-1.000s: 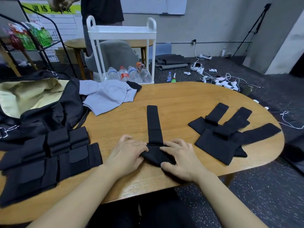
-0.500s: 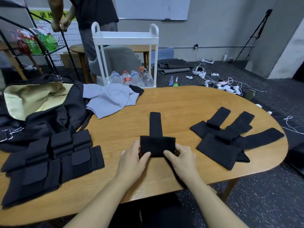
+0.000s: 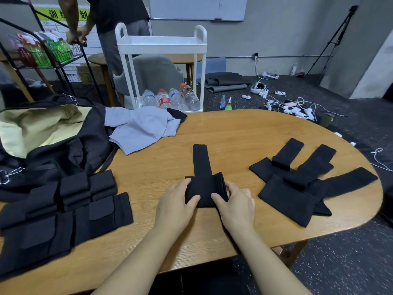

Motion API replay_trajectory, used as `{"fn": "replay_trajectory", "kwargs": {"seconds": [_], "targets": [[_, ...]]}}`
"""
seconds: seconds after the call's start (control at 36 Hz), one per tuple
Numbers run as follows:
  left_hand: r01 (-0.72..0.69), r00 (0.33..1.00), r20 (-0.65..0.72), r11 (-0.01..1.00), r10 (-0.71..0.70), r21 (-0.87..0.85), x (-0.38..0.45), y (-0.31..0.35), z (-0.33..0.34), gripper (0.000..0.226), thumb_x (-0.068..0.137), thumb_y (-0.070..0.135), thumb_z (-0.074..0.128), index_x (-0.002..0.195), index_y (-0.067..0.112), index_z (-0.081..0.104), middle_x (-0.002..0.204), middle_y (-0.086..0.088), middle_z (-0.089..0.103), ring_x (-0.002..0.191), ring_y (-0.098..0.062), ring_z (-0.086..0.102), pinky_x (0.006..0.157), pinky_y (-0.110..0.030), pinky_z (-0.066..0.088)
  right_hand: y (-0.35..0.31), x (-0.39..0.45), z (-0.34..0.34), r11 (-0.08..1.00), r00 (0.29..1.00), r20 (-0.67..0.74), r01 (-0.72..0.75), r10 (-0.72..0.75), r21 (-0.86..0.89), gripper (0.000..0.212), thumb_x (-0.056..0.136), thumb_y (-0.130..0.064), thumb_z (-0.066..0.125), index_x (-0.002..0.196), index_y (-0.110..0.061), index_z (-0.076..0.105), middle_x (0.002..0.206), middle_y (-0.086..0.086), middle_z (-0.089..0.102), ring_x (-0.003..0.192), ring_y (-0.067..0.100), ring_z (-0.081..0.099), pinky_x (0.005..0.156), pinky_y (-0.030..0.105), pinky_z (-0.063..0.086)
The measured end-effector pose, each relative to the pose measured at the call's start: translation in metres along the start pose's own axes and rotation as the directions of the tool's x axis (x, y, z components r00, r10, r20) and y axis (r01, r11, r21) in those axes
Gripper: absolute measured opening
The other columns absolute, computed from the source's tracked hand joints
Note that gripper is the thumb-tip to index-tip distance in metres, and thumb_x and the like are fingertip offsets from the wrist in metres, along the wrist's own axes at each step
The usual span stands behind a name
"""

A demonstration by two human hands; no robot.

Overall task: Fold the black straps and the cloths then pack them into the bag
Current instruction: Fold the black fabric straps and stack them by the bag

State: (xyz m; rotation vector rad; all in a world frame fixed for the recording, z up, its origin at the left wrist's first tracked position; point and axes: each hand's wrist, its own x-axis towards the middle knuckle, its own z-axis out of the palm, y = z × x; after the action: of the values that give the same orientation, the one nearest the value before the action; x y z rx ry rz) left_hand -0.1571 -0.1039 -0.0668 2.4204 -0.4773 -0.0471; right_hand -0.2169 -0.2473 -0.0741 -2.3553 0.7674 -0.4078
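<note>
Both hands, left hand (image 3: 177,201) and right hand (image 3: 234,202), pinch the soft black fabric strap's rolled end (image 3: 205,189) at six o'clock on the oval wooden table (image 3: 244,133); limp and light, best held by its side edges.

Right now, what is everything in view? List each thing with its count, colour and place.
strap being folded: one, black, table centre, near end folded, tail pointing away
unfolded straps: a pile, black, table right; count unclear
folded straps: a stack, black, table left
bag: one, black with cream lining, open, far left
cloth: one, grey, beside the bag
table: one, wooden, oval
cart: one, white, behind the table
bottles: several, clear, on the cart's bottom shelf
tripod: one, black, far right
cables: white, on the floor
other person: one, standing far left
left hand: grip on the fold's left side
right hand: grip on the fold's right side
</note>
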Motion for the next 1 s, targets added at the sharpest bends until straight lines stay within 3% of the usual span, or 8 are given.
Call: {"fn": "replay_trajectory", "kwargs": {"seconds": [0.11, 0.19, 0.33, 0.5, 0.61, 0.78, 0.89, 1.0], "targets": [[0.004, 1.000, -0.015, 0.989, -0.001, 0.146, 0.002, -0.003, 0.000, 0.051, 0.094, 0.051, 0.054, 0.139, 0.028, 0.052, 0.122, 0.009, 0.045, 0.109, -0.014, 0.051, 0.092, -0.032, 0.046, -0.001, 0.001, -0.002, 0.997, 1.000, -0.005, 0.002, -0.002, -0.078, 0.059, 0.091, -0.050, 0.060, 0.142, -0.026, 0.043, 0.117, -0.005, 0.062, 0.116, 0.014, 0.040, 0.098, 0.029, 0.037], [-0.083, 0.996, -0.024, 0.974, 0.090, 0.210, 0.003, -0.005, -0.002, 0.043, 0.096, 0.046, 0.052, 0.135, 0.030, 0.056, 0.137, 0.008, 0.039, 0.128, -0.012, 0.037, 0.101, -0.030, 0.024, -0.002, 0.001, -0.005, 0.991, 0.999, 0.001, 0.034, -0.034, -0.126, 0.057, 0.093, -0.049, 0.056, 0.143, -0.028, 0.041, 0.125, -0.004, 0.053, 0.117, 0.016, 0.038, 0.097, 0.029, 0.034], [-0.237, 0.971, 0.033, 0.952, 0.235, 0.194, 0.015, -0.007, -0.009, 0.037, 0.102, 0.034, 0.044, 0.137, 0.032, 0.054, 0.155, 0.011, 0.033, 0.140, -0.006, 0.029, 0.107, -0.028, 0.008, -0.005, 0.007, -0.008, 0.937, 0.957, 0.020, 0.288, -0.290, -0.199, 0.040, 0.098, -0.035, 0.051, 0.137, -0.027, 0.052, 0.138, -0.007, 0.050, 0.128, 0.018, 0.033, 0.096, 0.036, 0.026], [-0.384, 0.915, 0.249, 0.874, 0.318, 0.296, 0.025, -0.018, -0.009, 0.052, 0.103, 0.042, 0.019, 0.152, 0.029, 0.032, 0.161, 0.013, 0.020, 0.147, 0.001, 0.010, 0.113, -0.027, -0.006, -0.002, 0.019, -0.006, 0.858, 0.885, 0.245, 0.451, -0.396, -0.246, 0.041, 0.103, -0.035, 0.038, 0.143, -0.029, 0.045, 0.150, -0.016, 0.038, 0.140, 0.015, 0.019, 0.098, 0.036, 0.016], [-0.423, 0.896, 0.288, 0.846, 0.338, 0.324, 0.023, -0.021, -0.012, 0.085, 0.081, 0.057, -0.005, 0.154, 0.027, 0.027, 0.162, 0.011, 0.018, 0.148, 0.000, 0.007, 0.110, -0.022, -0.010, 0.001, 0.021, -0.004, 0.846, 0.875, 0.266, 0.469, -0.405, -0.254, 0.042, 0.103, -0.038, 0.034, 0.143, -0.031, 0.046, 0.150, -0.018, 0.037, 0.137, 0.014, 0.023, 0.096, 0.035, 0.015], [-0.481, 0.858, 0.381, 0.797, 0.344, 0.365, 0.008, -0.025, -0.025, 0.088, 0.078, 0.066, 0.009, 0.156, 0.026, 0.019, 0.163, 0.011, 0.007, 0.148, 0.000, 0.001, 0.112, -0.025, -0.012, 0.007, 0.012, -0.005, 0.815, 0.850, 0.316, 0.507, -0.421, -0.279, 0.069, 0.088, -0.054, 0.007, 0.144, -0.034, 0.043, 0.152, -0.019, 0.034, 0.136, 0.015, 0.025, 0.097, 0.037, 0.016], [-0.524, 0.830, 0.409, 0.779, 0.378, 0.344, -0.003, -0.028, -0.036, 0.077, 0.090, 0.058, 0.039, 0.156, 0.024, 0.020, 0.163, 0.009, 0.008, 0.149, -0.001, 0.002, 0.113, -0.025, -0.015, 0.007, -0.003, -0.008, 0.801, 0.837, 0.324, 0.530, -0.441, -0.278, 0.075, 0.084, -0.056, 0.003, 0.144, -0.033, 0.043, 0.153, -0.018, 0.034, 0.136, 0.014, 0.025, 0.098, 0.037, 0.016], [-0.596, 0.792, 0.419, 0.709, 0.444, 0.376, -0.013, -0.027, -0.045, 0.069, 0.088, 0.054, 0.047, 0.147, 0.018, 0.041, 0.159, 0.003, 0.029, 0.148, -0.007, 0.017, 0.113, -0.028, -0.012, 0.005, -0.018, -0.010, 0.783, 0.820, 0.351, 0.553, -0.452, -0.285, 0.075, 0.085, -0.056, 0.004, 0.144, -0.031, 0.043, 0.153, -0.016, 0.036, 0.137, 0.017, 0.026, 0.097, 0.038, 0.015]]}}
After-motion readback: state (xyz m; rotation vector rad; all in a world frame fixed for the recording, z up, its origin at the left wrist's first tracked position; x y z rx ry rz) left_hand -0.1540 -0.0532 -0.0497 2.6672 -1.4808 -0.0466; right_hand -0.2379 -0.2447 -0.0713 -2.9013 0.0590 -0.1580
